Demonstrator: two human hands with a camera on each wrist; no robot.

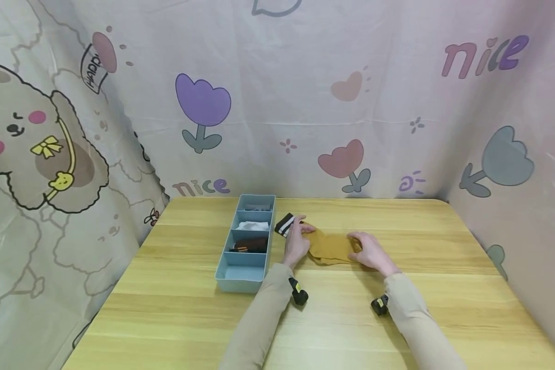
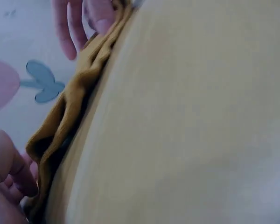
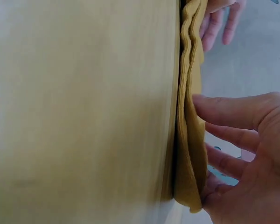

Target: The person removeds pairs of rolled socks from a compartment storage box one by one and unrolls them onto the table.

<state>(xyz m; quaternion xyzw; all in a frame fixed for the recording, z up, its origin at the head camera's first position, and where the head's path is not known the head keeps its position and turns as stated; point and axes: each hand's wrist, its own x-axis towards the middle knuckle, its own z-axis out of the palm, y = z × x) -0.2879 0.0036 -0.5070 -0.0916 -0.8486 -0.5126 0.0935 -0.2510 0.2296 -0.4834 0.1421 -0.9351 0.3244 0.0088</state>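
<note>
A folded mustard-yellow cloth point(image 1: 334, 247) lies on the wooden table in soft layers. At its left end is my left hand point(image 1: 297, 245), with fingertips on the fabric; the left wrist view shows these fingers bent beside the cloth's edge. My right hand point(image 1: 369, 252) touches the right end from above, thumb point(image 3: 214, 107) and fingers spread along the upper layer. Beyond the left hand lies a black-and-white striped piece of fabric point(image 1: 284, 224), partly hidden by that hand.
To the left stands a long blue-grey organizer point(image 1: 240, 285) with several compartments. They contain a grey item point(image 1: 258, 207), a white cloth point(image 1: 253, 226) and a dark brown bundle point(image 1: 252, 245); the front compartment shows its bare floor. A printed curtain point(image 1: 277, 103) hangs behind the table.
</note>
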